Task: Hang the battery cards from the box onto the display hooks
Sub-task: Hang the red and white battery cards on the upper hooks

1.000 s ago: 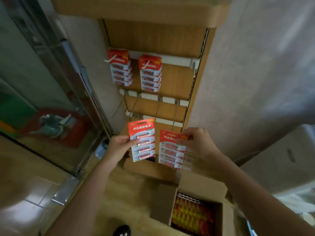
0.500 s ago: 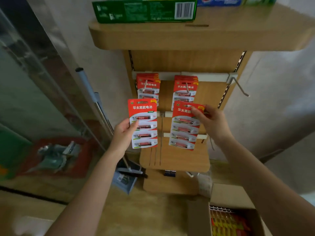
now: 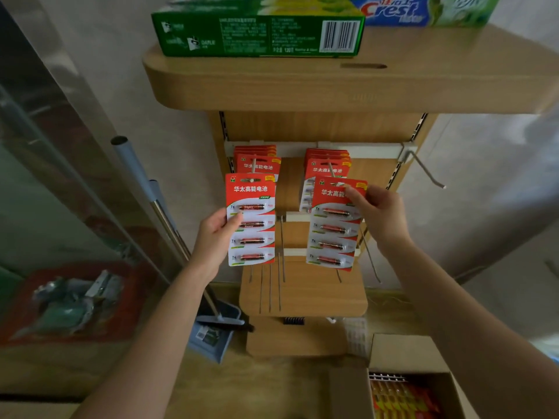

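Pinching one battery card each, both hands are raised in front of the rack. The left hand [image 3: 216, 237] grips the left card [image 3: 251, 220] by its left edge, thumb on the front and fingers behind. The right hand [image 3: 381, 216] pinches the right card [image 3: 332, 229] near its top right corner, and that card is slightly tilted.

A wooden rack [image 3: 332, 86] fills the far middle, with a broad shelf on top and hook rails below. At the near right on the floor stands an open cardboard box [image 3: 405, 352] with more battery cards [image 3: 402, 397] inside. A green carton [image 3: 260, 33] lies on the top shelf. A blue dustpan [image 3: 211, 334] sits on the floor left of the rack's foot.

Two stacks of cards already hang from the upper rail. The left stack [image 3: 257, 160] is just behind the top of the left card, and the right stack [image 3: 328, 163] is just behind the top of the right card. Whether either held card touches a hook cannot be told. A bare hook [image 3: 426, 172] juts out at the rail's right end.
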